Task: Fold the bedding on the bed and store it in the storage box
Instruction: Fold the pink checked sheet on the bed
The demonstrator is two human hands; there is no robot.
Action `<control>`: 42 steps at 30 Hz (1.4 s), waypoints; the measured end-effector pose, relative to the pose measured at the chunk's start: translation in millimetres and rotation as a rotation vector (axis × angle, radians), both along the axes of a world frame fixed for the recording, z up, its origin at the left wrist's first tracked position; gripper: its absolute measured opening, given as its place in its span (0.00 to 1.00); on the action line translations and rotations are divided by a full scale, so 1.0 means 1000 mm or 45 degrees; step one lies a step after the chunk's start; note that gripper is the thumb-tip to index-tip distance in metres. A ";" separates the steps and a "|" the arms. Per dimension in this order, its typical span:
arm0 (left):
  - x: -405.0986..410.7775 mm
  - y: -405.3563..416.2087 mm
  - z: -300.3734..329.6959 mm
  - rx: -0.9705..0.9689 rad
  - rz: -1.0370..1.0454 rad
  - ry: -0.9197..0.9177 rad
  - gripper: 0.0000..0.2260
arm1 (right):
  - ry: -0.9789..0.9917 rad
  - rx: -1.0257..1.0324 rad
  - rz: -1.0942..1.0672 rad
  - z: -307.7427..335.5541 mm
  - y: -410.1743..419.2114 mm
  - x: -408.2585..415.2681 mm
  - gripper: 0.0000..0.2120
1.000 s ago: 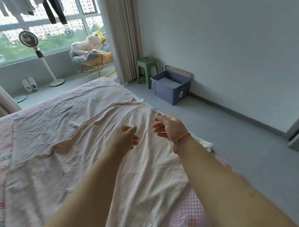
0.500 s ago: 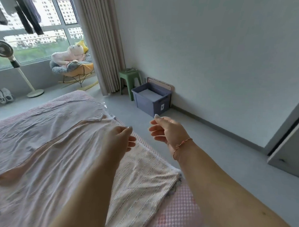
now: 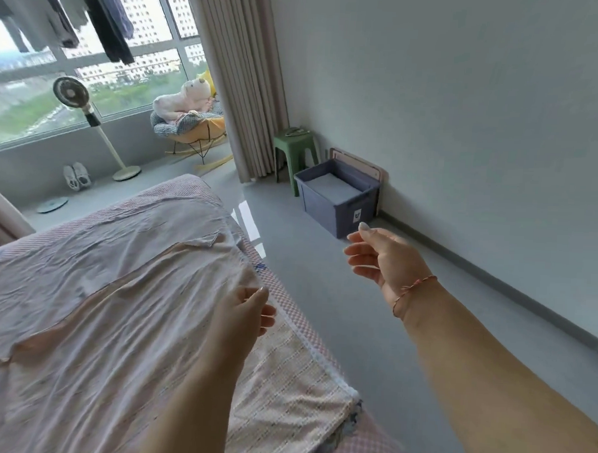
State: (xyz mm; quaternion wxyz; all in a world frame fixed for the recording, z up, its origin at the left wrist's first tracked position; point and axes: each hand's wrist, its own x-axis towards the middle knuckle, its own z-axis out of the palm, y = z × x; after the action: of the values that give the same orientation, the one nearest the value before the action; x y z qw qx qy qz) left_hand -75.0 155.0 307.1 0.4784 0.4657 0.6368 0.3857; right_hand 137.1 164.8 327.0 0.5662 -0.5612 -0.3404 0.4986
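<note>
Left hand: our left hand is hovering over the near right edge of the bedding, its grip loosely curled and holding nothing.
Right hand: our right hand is now hanging out over the floor, farther from the bed than before, its grip relaxed and empty.
Bedding: it is lying spread on the bed, partly folded.
Storage box: the storage box is sitting open at the far wall, beside the green stool.
</note>
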 end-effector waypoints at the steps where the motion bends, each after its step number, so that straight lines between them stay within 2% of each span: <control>1: 0.006 0.008 -0.002 -0.008 0.001 0.002 0.06 | 0.002 0.001 -0.013 -0.002 0.005 0.009 0.13; 9: 0.095 0.086 -0.027 -0.035 -0.011 0.050 0.07 | 0.091 -0.018 -0.018 -0.025 0.062 0.099 0.13; 16: 0.199 0.146 -0.041 -0.071 0.212 -0.060 0.05 | 0.030 -0.095 0.160 -0.023 0.151 0.212 0.12; 21: 0.244 0.182 -0.050 -0.149 0.271 -0.051 0.05 | 0.053 -0.159 0.217 -0.037 0.210 0.253 0.12; 31: 0.204 0.268 -0.056 -0.200 0.518 0.026 0.06 | 0.131 -0.281 0.497 -0.059 0.348 0.199 0.11; 39: 0.113 0.432 -0.061 -0.186 0.667 0.042 0.06 | 0.088 -0.283 0.580 -0.049 0.541 0.102 0.11; 42: 0.093 0.471 -0.051 -0.155 0.700 0.031 0.07 | 0.132 -0.266 0.625 -0.036 0.584 0.069 0.11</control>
State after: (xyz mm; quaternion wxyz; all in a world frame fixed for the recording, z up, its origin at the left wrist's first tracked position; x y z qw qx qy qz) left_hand 17.8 626.5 255.9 0.3753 0.2503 0.7669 0.4565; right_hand 206.6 749.2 290.7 0.3842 -0.4910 -0.3835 0.6814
